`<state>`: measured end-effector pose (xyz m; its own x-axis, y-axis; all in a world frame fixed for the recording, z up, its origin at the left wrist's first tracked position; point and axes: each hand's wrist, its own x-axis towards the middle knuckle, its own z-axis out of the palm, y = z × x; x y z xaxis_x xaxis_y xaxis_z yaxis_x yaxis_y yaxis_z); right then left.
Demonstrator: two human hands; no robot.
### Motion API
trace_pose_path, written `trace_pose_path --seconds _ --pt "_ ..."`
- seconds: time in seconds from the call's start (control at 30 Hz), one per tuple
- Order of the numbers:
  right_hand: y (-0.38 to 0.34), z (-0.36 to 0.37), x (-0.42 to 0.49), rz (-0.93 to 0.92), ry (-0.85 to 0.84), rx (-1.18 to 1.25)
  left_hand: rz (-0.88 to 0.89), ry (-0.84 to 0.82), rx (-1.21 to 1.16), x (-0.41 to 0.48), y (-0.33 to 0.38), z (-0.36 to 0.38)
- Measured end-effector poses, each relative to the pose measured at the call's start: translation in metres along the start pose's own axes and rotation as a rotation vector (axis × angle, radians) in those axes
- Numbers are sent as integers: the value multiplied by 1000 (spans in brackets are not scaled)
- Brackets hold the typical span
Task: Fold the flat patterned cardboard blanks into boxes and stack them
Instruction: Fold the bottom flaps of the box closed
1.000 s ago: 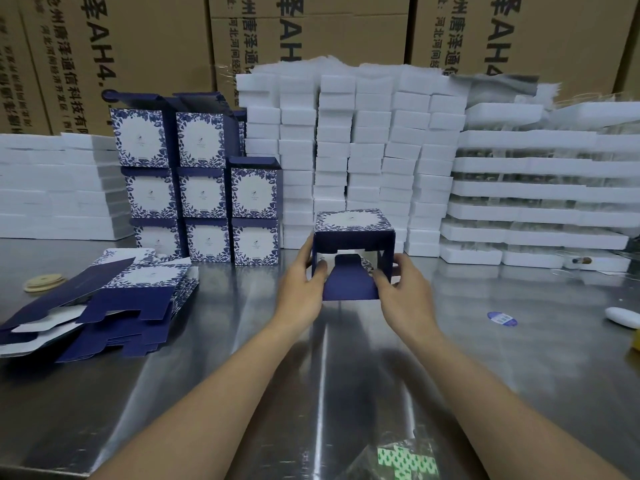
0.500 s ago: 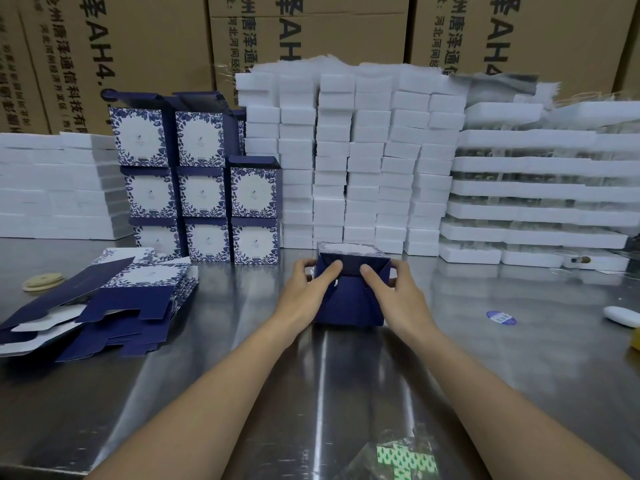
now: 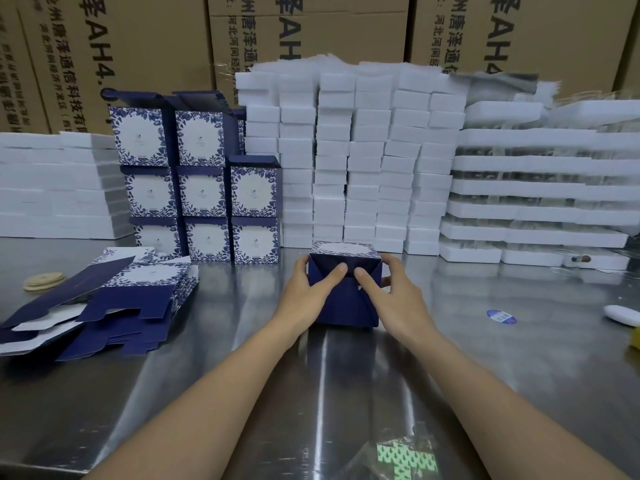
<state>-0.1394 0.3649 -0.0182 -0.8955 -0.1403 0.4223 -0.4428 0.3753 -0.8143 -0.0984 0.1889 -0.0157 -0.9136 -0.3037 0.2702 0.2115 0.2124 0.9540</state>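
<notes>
A navy box with a blue-and-white floral face [image 3: 346,299] stands on the steel table [image 3: 242,375], its folded navy flaps turned toward me. My left hand [image 3: 308,292] grips its left side, thumb pressing a flap at the middle. My right hand [image 3: 394,299] grips the right side, thumb pressing the opposite flap beside the left thumb. A pile of flat patterned blanks [image 3: 104,303] lies on the table at the left. Behind it stands a stack of folded floral boxes [image 3: 204,188], three high.
Columns of white foam blocks [image 3: 363,157] and white trays [image 3: 540,195] line the back, with brown cartons [image 3: 138,46] behind. A tape roll [image 3: 43,281] lies far left. A blue sticker [image 3: 501,316] and a white object [image 3: 623,315] lie at the right.
The box was held up open at its near end; it has come down onto the table and my thumbs have pushed its flaps closed.
</notes>
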Motion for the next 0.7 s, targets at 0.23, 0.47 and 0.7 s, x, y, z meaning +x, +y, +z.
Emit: trace_pose_path --seconds 0.23,0.47,0.7 --pt "2 3 -2 -11 -127 75 -67 -101 -23 3 3 0" --pt "6 5 4 60 -117 185 -26 2 -7 7 -4 1" --pt "10 11 4 44 -45 165 67 105 202 1 -1 0"
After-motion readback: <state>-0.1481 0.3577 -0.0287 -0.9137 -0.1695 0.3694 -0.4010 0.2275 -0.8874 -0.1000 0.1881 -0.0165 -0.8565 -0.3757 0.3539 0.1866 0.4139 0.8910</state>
